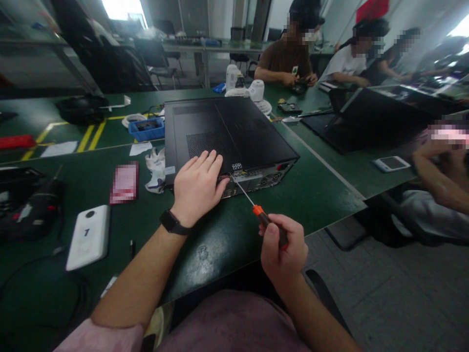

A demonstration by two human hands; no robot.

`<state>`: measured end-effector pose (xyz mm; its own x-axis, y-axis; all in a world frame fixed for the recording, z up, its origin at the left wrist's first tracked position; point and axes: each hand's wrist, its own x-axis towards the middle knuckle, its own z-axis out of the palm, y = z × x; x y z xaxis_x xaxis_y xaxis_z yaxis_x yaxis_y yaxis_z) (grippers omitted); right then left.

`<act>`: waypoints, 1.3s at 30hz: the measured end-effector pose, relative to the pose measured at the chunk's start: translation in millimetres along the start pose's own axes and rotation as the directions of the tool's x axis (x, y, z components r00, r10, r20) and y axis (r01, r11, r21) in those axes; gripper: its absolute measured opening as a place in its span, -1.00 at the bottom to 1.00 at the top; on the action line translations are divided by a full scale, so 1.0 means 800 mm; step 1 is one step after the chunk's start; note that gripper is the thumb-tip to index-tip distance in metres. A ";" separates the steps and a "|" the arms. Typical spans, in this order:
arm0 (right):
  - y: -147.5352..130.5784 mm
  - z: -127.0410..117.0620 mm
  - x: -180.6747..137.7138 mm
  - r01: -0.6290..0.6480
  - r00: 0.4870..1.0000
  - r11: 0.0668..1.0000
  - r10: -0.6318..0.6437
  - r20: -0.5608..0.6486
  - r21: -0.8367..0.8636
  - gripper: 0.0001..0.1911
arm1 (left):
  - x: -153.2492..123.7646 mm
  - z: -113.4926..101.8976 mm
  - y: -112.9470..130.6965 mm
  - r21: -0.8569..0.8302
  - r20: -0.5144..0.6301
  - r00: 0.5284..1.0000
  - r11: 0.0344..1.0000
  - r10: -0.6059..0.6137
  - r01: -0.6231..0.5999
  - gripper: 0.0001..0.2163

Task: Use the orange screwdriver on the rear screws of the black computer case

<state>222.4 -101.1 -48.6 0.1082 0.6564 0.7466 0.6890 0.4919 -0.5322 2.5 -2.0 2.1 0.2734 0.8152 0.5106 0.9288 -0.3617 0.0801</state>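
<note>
One black computer case (234, 122) lies flat on green table (315, 200). Left hand (198, 183): palm down on case top near rear edge, fingers extended, grasping nothing. Right hand (285, 247): gripping screwdriver (258, 210) by handle, tip at rear panel (253, 183), just beside left hand.

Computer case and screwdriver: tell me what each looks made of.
Computer case: probably sheet metal with a satin black coat; its flat top shows a patch of perforations. Screwdriver: shaft likely bare steel, thin and silvery; handle plastic or perhaps rubber, from its dull brown and orange colouring.
</note>
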 end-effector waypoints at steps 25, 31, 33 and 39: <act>-0.009 0.000 0.011 0.131 0.991 0.985 -0.134 0.016 0.110 -0.67 | 0.000 0.002 -0.002 0.002 -0.002 1.000 1.000 0.000 0.000 -0.49; 0.001 -0.001 -0.004 -0.003 1.000 0.999 0.003 0.017 0.033 -0.78 | 0.000 0.002 -0.001 -0.004 0.001 1.000 1.000 0.000 0.000 -0.49; 0.001 -0.001 -0.005 -0.023 1.000 0.998 0.022 0.020 0.052 -0.77 | 0.000 0.002 -0.001 0.005 -0.003 1.000 1.000 -0.001 0.001 -0.49; -0.006 -0.001 0.005 0.073 0.997 0.995 -0.073 0.009 0.064 -0.68 | -0.001 0.003 -0.002 0.008 -0.009 1.000 1.000 0.011 -0.011 -0.49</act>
<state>219.7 -101.2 -42.7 0.0507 0.6237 0.7800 0.6477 0.5740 -0.5011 1.4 -1.3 -0.3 0.2811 0.8073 0.5188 0.9279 -0.3667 0.0679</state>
